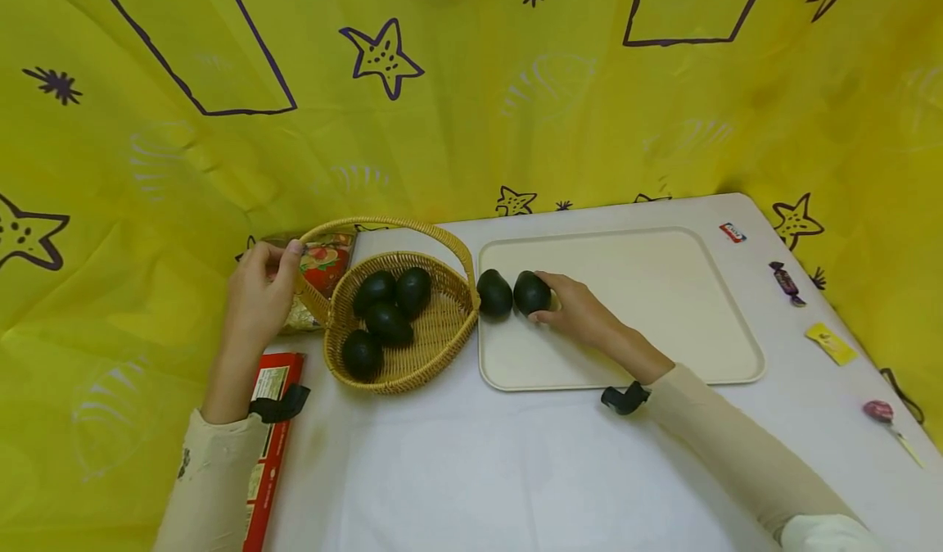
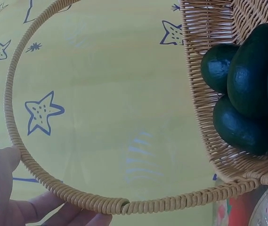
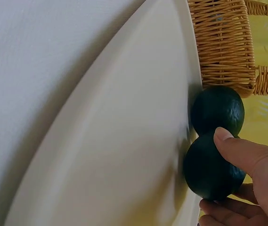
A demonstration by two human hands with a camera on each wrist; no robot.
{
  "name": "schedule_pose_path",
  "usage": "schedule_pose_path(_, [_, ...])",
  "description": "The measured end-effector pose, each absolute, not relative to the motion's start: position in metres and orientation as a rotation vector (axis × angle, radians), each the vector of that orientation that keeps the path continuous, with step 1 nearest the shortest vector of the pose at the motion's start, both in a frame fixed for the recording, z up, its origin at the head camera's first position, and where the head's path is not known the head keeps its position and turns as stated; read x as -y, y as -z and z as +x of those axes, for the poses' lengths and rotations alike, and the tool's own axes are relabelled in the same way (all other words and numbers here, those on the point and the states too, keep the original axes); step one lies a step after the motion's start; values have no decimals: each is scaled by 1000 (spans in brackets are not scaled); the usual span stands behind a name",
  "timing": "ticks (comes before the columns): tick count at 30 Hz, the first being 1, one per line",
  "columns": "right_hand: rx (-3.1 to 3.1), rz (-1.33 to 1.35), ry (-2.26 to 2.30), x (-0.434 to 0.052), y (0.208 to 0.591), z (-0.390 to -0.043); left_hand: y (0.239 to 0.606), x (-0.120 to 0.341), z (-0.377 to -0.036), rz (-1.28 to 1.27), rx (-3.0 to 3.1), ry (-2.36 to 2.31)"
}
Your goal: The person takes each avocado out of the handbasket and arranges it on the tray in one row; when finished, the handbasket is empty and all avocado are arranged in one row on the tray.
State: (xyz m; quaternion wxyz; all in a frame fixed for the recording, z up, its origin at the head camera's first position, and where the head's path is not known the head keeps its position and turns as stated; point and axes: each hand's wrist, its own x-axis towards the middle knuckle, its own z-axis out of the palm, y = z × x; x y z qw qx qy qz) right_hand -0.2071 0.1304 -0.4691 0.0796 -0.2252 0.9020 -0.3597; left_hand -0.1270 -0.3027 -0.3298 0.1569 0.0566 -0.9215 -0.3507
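Observation:
My left hand (image 1: 259,294) grips the handle (image 2: 96,204) of a wicker basket (image 1: 435,355) on its left side. Several dark green avocados (image 1: 388,324) lie in the basket, mostly toward its left. My right hand (image 1: 575,310) holds one avocado (image 1: 531,293) between thumb and fingers, over the left end of a cream tray (image 1: 626,372). Just left of it, a second avocado (image 1: 494,294) sits at the tray's left edge, close to the basket's right side. In the right wrist view the held avocado (image 3: 212,169) appears against the other avocado (image 3: 217,111).
Behind the basket lies a printed food packet (image 1: 324,265). A red box (image 1: 274,445) is under my left forearm. Along the table's right side lie a small wrapped sweet (image 1: 733,233), a purple candy (image 1: 787,283), a yellow packet (image 1: 831,343) and a lollipop (image 1: 879,411).

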Motion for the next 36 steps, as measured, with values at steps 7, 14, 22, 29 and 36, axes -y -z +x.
schedule_pose_path(7, [-2692,-679,1068,-129,468,-208,329,303,-127,177,2643,1004])
schedule_pose_path(14, [-2700,-692,1054,-131,468,-209,328,303,-126,170,2650,1002])
schedule_pose_path(22, [-2682,-681,1043,-135,464,-208,327,303,-126,169,2656,993])
schedule_pose_path(29, [-2693,-734,1038,-138,454,-205,327,303,-126,166,2656,1000])
schedule_pose_path(36, [-2663,-893,1023,-127,430,-193,327,303,-126,166,2660,997])
